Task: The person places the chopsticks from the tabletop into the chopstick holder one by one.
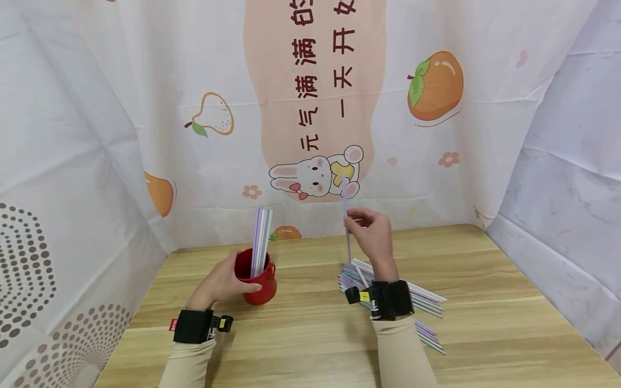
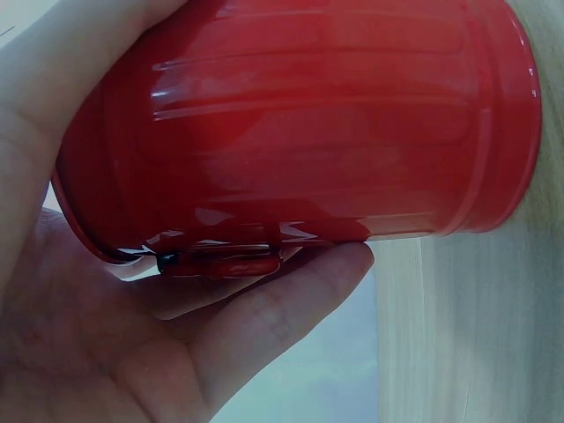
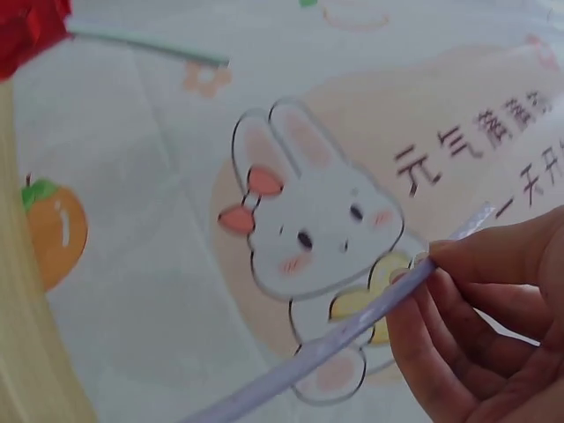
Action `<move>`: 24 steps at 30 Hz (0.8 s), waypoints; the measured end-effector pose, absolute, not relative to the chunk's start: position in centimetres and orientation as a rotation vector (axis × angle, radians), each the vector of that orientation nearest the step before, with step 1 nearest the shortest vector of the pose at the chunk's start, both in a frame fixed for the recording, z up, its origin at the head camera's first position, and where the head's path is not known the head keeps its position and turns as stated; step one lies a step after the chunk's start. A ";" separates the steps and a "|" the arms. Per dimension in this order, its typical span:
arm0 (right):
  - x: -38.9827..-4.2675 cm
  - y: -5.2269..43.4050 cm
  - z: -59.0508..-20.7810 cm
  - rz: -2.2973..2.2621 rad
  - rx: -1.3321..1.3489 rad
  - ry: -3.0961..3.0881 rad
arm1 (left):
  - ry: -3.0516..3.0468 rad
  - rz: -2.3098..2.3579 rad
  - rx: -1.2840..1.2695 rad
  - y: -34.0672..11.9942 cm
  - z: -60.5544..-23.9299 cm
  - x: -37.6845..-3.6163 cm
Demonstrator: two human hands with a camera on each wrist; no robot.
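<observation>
Fingertips of the right hand (image 1: 372,233) pinch a lilac straw (image 1: 346,226) near its upper end, upright at the centre of the head view above the loose pile of straws (image 1: 427,302) on the table (image 1: 509,323). It looks light, thin and easily kinked, so a gentle mid-shaft hold seems safest. The left hand (image 1: 220,283), lower left, curls round the glossy, probably slippery red tin cup (image 1: 262,285) holding more straws.
</observation>
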State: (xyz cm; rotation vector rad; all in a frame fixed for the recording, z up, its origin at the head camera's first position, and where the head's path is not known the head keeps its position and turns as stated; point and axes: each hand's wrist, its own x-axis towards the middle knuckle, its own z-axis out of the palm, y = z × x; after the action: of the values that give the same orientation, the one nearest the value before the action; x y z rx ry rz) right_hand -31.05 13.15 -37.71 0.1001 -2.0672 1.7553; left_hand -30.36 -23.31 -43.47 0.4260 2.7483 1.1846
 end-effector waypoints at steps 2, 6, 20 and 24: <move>-30.8 12.5 -37.3 1.787 0.137 -2.030 | 2.750 1.186 0.423 -23.3 -43.5 -30.4; -30.4 10.9 -36.7 1.839 0.202 -1.951 | 2.739 1.196 0.430 -23.3 -43.4 -30.4; -30.4 4.6 -36.3 1.942 0.283 -1.704 | 2.739 1.202 0.447 -23.3 -43.5 -30.5; -30.3 3.2 -36.4 1.975 0.308 -1.633 | 2.748 1.198 0.440 -23.4 -43.5 -30.4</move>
State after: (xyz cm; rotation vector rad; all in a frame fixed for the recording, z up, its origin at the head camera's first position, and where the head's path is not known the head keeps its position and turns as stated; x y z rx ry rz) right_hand -30.30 3.17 -36.38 0.3076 -1.6328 1.9755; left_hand -30.43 -23.39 -43.51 0.4399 2.7478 1.1975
